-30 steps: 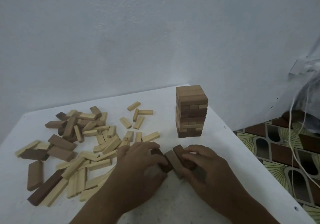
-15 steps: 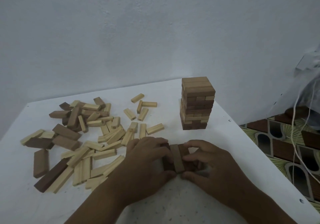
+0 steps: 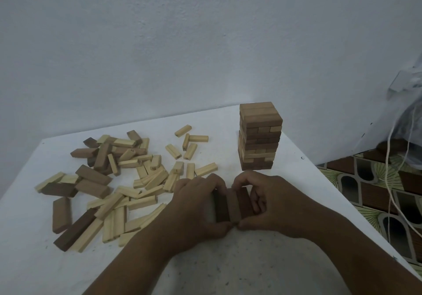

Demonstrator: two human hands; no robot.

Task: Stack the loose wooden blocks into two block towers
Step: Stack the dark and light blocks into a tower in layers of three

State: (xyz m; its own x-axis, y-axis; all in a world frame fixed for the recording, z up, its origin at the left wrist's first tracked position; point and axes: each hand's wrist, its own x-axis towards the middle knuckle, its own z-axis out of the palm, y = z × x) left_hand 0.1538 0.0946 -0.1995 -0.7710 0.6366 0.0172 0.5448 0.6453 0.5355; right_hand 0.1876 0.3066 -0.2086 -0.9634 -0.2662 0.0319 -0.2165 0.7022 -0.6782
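Three dark brown blocks [image 3: 233, 206] lie side by side on the white table [image 3: 228, 272], pressed together between my hands. My left hand [image 3: 196, 205] grips their left side and my right hand [image 3: 271, 203] grips their right side; thumbs meet at the near ends. A finished tower [image 3: 259, 136] of brown and pale blocks stands upright just behind my right hand. A scattered pile of loose pale and brown blocks [image 3: 118, 180] covers the table's left half, reaching my left hand.
The table's right edge [image 3: 338, 194] runs close to the tower and my right arm. Beyond it lie a patterned floor [image 3: 370, 194], white cables [image 3: 388, 180] and a plastic bag [image 3: 413, 116]. A plain wall stands behind the table.
The three dark blocks were askew a second ago; my hands have turned them and squeezed them into a neat row. The view has tilted slightly, shifting the tower upward.
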